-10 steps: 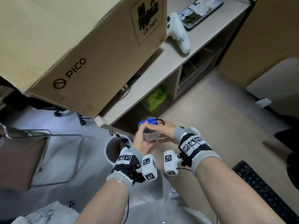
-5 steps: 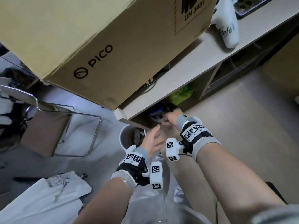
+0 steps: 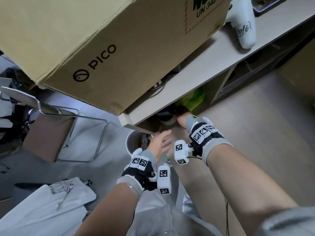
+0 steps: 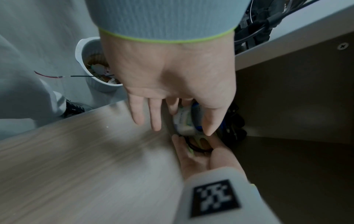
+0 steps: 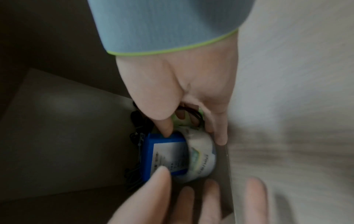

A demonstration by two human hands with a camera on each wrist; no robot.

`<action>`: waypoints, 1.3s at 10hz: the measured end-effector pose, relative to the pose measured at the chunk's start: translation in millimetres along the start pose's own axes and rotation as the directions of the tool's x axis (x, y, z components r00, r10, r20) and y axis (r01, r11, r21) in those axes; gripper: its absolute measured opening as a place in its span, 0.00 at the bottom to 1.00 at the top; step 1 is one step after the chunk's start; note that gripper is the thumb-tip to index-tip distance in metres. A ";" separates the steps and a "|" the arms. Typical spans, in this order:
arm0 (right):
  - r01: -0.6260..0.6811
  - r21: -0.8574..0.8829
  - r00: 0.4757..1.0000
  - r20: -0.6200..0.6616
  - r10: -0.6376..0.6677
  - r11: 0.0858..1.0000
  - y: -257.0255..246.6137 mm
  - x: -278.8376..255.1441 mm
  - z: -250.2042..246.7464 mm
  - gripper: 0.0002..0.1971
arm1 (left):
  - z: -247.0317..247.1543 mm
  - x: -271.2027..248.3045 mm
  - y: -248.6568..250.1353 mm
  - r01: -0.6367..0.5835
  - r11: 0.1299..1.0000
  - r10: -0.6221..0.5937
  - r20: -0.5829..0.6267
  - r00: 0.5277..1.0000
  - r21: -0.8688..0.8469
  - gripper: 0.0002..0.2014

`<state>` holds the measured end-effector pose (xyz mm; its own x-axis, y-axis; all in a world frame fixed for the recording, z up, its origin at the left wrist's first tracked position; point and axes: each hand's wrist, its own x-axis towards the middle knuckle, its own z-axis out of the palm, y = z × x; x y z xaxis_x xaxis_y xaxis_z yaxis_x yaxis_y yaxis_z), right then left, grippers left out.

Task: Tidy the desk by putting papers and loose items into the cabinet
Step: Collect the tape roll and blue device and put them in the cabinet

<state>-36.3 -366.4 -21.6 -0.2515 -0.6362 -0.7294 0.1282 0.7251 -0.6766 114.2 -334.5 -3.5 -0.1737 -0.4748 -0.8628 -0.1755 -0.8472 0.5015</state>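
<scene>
Right hand (image 5: 184, 94) reaches under the cabinet top into the open lower compartment, thumb and fingers curled around a bundle: a roll of clear tape (image 5: 201, 156) with a blue rectangular battery pack (image 5: 164, 156) pressed against its side. Thumb tip sits on the pack's upper edge; fingers wrap the tape's far rim, close against the compartment's front edge. Black cabling (image 5: 137, 121) lies bunched just behind the bundle, so little room remains at the back. Left hand (image 3: 159, 144) hangs outside the opening, fingers straight and spread, holding nothing; in the left wrist view its fingertips (image 4: 156, 122) hover just beside the tape. Both wrists wear grey cuffs edged in lime and white marker blocks printed with black squares. Cabinet (image 3: 201, 72) is pale matte laminate with a square-cut corner; the inner panels are dull beige, one screw head showing. A large corrugated cardboard box (image 3: 95, 40), printed PICO, overhangs the cabinet top's near edge and corner. A white game controller (image 3: 245, 31) rests on the top, well apart from the hands. A crumpled green bag (image 3: 193, 99) sits in the same compartment, further right. A round white bin (image 3: 132, 143) stands on the floor near the left hand. A chrome-tube chair (image 3: 56, 132) stands further left.
</scene>
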 end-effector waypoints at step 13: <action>0.182 0.258 0.955 -0.277 -0.108 0.949 43.1 -48.6 -59.7 0.09 | 41.7 -23.5 1.2 -0.115 0.984 0.103 0.093 0.990 0.134 0.09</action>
<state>-75.8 -288.5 -9.2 -0.5197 -0.6129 -0.5952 0.3229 0.5041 -0.8010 77.7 -314.4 20.1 -0.2802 -0.5354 -0.7967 -0.2827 -0.7471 0.6015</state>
